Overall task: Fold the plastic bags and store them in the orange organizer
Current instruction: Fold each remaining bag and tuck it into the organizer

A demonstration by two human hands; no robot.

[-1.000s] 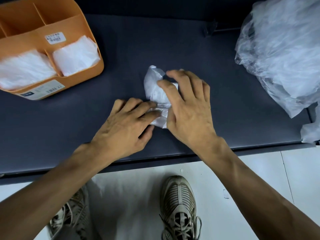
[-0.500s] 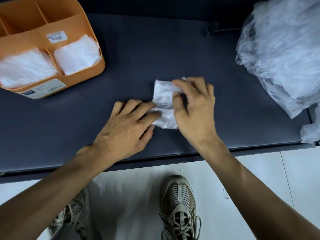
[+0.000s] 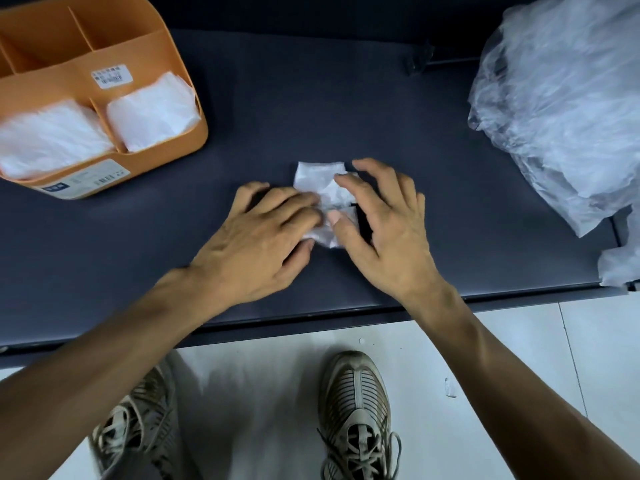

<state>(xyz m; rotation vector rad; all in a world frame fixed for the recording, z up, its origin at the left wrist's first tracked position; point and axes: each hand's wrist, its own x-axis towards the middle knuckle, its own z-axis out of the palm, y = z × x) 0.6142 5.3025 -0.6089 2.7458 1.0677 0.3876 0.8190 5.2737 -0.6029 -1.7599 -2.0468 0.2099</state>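
Observation:
A small folded white plastic bag [image 3: 320, 176] lies on the dark table [image 3: 311, 98], near its front edge. My left hand [image 3: 256, 244] lies flat, its fingertips pressing the bag's left side. My right hand [image 3: 391, 230] arches over the right side, with thumb and index fingertip touching the bag; its lower part is hidden under both hands. The orange organizer [image 3: 173, 143] stands at the far left. Its two front compartments hold folded bags [image 3: 152, 112], and the back compartments look empty.
A big heap of loose clear plastic bags [image 3: 568, 98] fills the table's right end and spills over the edge. A small black clip [image 3: 417, 62] sits at the back. My two shoes stand on the white floor [image 3: 277, 393] below the table's front edge.
The bag has been folded over into a tighter, squarer packet. My right hand has let go of its pinch and spread its fingers over the bag. My left hand stayed pressing.

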